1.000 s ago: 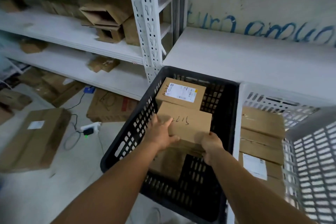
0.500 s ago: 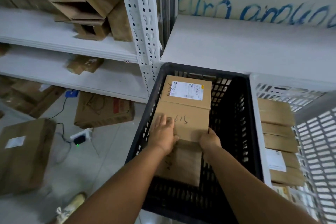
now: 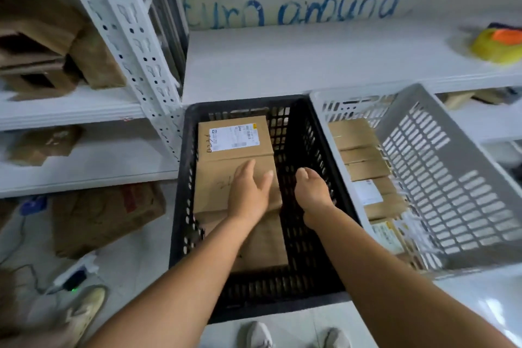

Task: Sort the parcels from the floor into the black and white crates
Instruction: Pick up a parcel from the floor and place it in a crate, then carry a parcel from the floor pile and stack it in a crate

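Note:
A black crate (image 3: 310, 155) stands on the floor in front of me, holding three cardboard parcels in a row along its left side. The middle parcel (image 3: 217, 186) has handwriting on top, and my left hand (image 3: 248, 192) lies flat on it with fingers spread. Behind it sits a parcel with a white shipping label (image 3: 233, 134); a third parcel (image 3: 265, 243) lies nearer me. My right hand (image 3: 312, 192) hovers over the crate's bare right side, loosely curled and holding nothing. A white crate (image 3: 452, 167) to the right holds several stacked parcels (image 3: 361, 150).
White metal shelving (image 3: 282, 65) runs behind both crates, with a perforated upright (image 3: 135, 45) at left. Cardboard boxes sit on the left shelves and one lies on the floor (image 3: 104, 217). A power strip (image 3: 73, 280) with cable lies at lower left. A yellow-orange object (image 3: 500, 42) rests on the shelf.
The handwritten parcel has been lowered into the black crate and rests there. My right hand has let go and moved to the right; my left hand now lies flat on top.

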Demonstrator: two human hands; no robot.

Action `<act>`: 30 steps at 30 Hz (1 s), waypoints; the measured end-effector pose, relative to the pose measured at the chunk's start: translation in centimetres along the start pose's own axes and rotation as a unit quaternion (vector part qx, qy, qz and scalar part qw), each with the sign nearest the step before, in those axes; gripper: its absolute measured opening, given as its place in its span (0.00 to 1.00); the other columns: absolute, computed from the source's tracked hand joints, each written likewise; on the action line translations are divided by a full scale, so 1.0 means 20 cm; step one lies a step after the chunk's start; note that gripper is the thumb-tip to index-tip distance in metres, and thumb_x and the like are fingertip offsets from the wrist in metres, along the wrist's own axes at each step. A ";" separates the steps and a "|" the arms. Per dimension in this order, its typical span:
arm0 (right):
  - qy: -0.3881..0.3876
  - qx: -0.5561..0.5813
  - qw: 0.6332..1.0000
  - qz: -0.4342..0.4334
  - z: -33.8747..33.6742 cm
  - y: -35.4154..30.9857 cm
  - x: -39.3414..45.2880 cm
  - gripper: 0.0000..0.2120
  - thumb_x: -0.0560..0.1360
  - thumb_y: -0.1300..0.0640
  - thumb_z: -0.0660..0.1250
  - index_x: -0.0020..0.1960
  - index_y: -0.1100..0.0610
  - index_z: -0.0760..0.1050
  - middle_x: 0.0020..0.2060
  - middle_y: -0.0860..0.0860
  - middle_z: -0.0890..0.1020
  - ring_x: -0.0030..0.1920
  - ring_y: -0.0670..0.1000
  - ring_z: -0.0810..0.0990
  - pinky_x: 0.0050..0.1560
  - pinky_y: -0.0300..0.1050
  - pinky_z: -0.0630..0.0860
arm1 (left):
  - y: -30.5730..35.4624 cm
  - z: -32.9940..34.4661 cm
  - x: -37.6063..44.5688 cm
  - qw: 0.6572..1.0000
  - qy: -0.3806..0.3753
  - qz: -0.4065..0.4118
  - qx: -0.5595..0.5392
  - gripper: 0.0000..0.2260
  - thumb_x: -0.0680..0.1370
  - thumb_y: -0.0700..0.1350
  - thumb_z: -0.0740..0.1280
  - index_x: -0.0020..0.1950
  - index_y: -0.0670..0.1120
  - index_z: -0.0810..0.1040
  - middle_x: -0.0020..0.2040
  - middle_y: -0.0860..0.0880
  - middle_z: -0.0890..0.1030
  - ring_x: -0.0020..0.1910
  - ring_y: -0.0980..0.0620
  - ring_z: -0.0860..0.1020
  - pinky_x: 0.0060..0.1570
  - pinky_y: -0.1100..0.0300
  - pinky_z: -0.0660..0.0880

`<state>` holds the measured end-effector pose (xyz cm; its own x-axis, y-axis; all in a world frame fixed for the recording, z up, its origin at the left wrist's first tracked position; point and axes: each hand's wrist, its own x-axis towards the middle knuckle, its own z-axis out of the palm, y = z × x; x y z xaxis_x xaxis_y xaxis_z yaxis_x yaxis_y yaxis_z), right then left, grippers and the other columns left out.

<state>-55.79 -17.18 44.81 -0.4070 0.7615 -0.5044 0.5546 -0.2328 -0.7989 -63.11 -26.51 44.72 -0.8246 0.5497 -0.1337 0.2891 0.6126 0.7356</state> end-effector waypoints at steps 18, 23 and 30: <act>0.331 0.239 0.913 -0.006 -1.39 0.58 -0.57 0.14 0.79 0.52 0.54 0.41 0.55 0.73 0.39 0.52 0.75 0.41 0.53 0.73 0.42 0.44 0.69 | 0.98 0.83 -0.91 0.947 -0.230 0.150 -0.168 0.21 0.82 0.52 0.55 0.73 0.44 0.67 0.70 0.47 0.72 0.68 0.51 0.70 0.62 0.62 0.66; 0.391 0.289 0.873 0.037 -1.76 0.93 -0.82 0.19 0.80 0.52 0.53 0.50 0.67 0.74 0.48 0.60 0.78 0.48 0.58 0.77 0.49 0.51 0.72 | 1.15 1.11 -1.34 0.930 -0.287 0.172 -0.150 0.18 0.82 0.48 0.57 0.66 0.38 0.72 0.65 0.41 0.76 0.64 0.48 0.74 0.57 0.61 0.69; 0.456 0.355 0.810 0.099 -2.18 1.37 -1.15 0.23 0.80 0.51 0.52 0.62 0.69 0.69 0.59 0.64 0.77 0.58 0.64 0.76 0.51 0.50 0.72 | 1.30 1.49 -1.82 0.892 -0.393 0.193 -0.115 0.19 0.82 0.53 0.55 0.67 0.44 0.72 0.61 0.46 0.77 0.58 0.51 0.75 0.55 0.60 0.68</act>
<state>0.45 -14.71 48.75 0.5248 0.7208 -0.4529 -0.1461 -0.4478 -0.8821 -11.07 -13.81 48.92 -0.0648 0.9778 -0.1991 0.2959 0.2094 0.9320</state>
